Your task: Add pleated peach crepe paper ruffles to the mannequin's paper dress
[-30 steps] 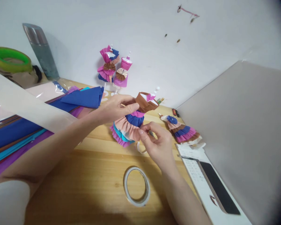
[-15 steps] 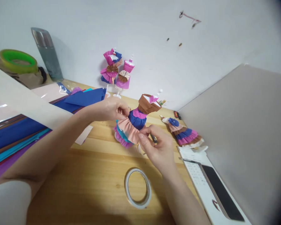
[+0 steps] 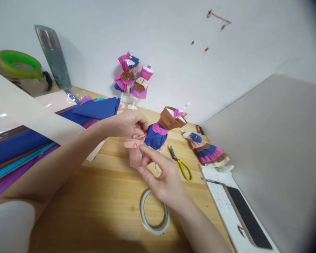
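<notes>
A small dress form in crepe paper leans over the wooden table, with a brown top (image 3: 171, 118), a pink waistband (image 3: 159, 129) and a blue skirt layer (image 3: 156, 138). Peach ruffled paper (image 3: 136, 150) hangs at its lower left side. My left hand (image 3: 133, 123) pinches the upper edge of that paper against the skirt. My right hand (image 3: 162, 175) is at the front of the ruffle, index finger stretched onto the paper, thumb apart below it. The fingers hide part of the lower skirt.
A tape roll (image 3: 155, 212) lies below my right hand, and yellow-handled scissors (image 3: 181, 163) to its right. Two dressed forms (image 3: 126, 75) stand by the wall. Coloured paper (image 3: 94, 110), a bottle (image 3: 54, 58), a paper dress (image 3: 208, 150) and a white box (image 3: 226, 200) surround the work.
My right hand has moved left across the front of the ruffle, and its fingers have spread. The peach paper is now folded outward. The scissors have come into full view.
</notes>
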